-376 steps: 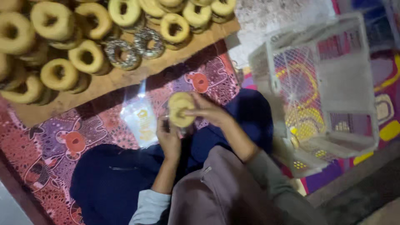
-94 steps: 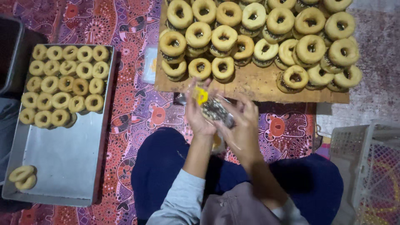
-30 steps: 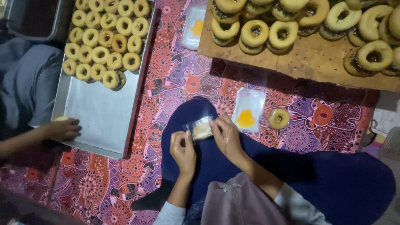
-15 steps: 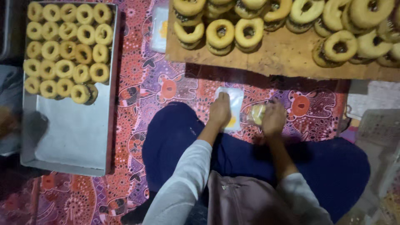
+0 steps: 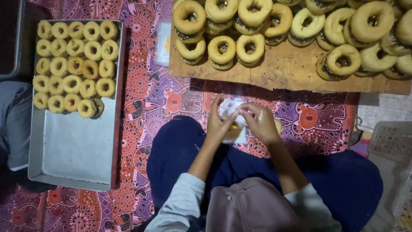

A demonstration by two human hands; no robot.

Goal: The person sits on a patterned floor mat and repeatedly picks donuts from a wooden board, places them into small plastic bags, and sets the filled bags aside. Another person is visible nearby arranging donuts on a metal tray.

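Note:
My left hand [image 5: 219, 123] and my right hand [image 5: 259, 123] meet over the patterned mat, both gripping a small clear plastic bag [image 5: 234, 117] with a yellow patch on it. A doughnut [image 5: 278, 126] lies on the mat just behind my right hand, mostly hidden by it. My knees in dark blue trousers [image 5: 180, 150] frame the hands from below.
A wooden board [image 5: 283, 71] with several stacked doughnuts runs along the top. A metal tray [image 5: 75, 148] with rows of doughnuts lies at the left. A stack of clear bags [image 5: 163, 41] sits between them. A white plastic basket [image 5: 392, 141] stands at the right.
Half a second ago my hands reached down to the mat, the left on a bag and the right on a doughnut. Now both have come together holding a bag.

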